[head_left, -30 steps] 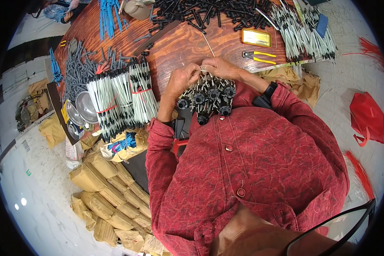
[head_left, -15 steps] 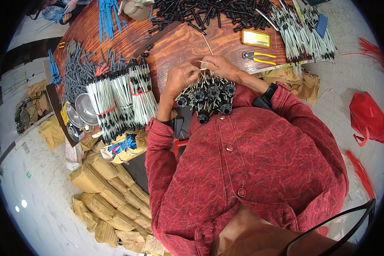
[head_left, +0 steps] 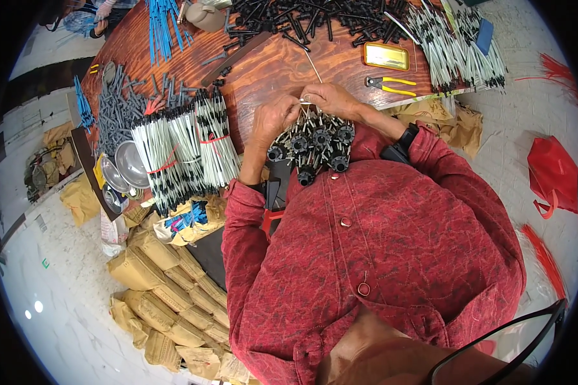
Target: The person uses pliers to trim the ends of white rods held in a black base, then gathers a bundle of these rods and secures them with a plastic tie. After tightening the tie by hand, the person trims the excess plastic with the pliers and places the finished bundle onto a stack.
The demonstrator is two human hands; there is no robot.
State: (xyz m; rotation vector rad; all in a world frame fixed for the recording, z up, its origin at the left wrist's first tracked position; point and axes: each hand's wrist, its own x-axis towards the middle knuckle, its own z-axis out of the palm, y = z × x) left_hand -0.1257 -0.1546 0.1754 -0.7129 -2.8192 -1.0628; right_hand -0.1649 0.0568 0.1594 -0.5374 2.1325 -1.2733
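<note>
Both hands meet above a bundle of thin pale sticks with round black ends (head_left: 320, 137), which rests against my front at the table edge. My left hand (head_left: 275, 120) is closed, its fingertips pinching a thin white strip (head_left: 307, 103). Opposite it, my right hand (head_left: 331, 101) is closed on the same strip, thumb and fingers pressed together. Only a short piece of the strip shows between the hands. A thin pale rod (head_left: 313, 66) runs from beside my right fingers up across the wooden table (head_left: 263, 74).
Black bolt-like parts (head_left: 308, 19) are heaped at the back. Pliers with yellow handles (head_left: 392, 85), a yellow tin (head_left: 386, 56) and white sticks (head_left: 440, 54) lie right. Banded white-and-black bundles (head_left: 186, 147), grey parts (head_left: 115, 102) and metal bowls (head_left: 131, 163) stand left, above brown paper packages (head_left: 167, 276).
My left hand has shifted slightly to the right. The white strip arched over the fingertips before; now it shows as a short straight piece between the hands.
</note>
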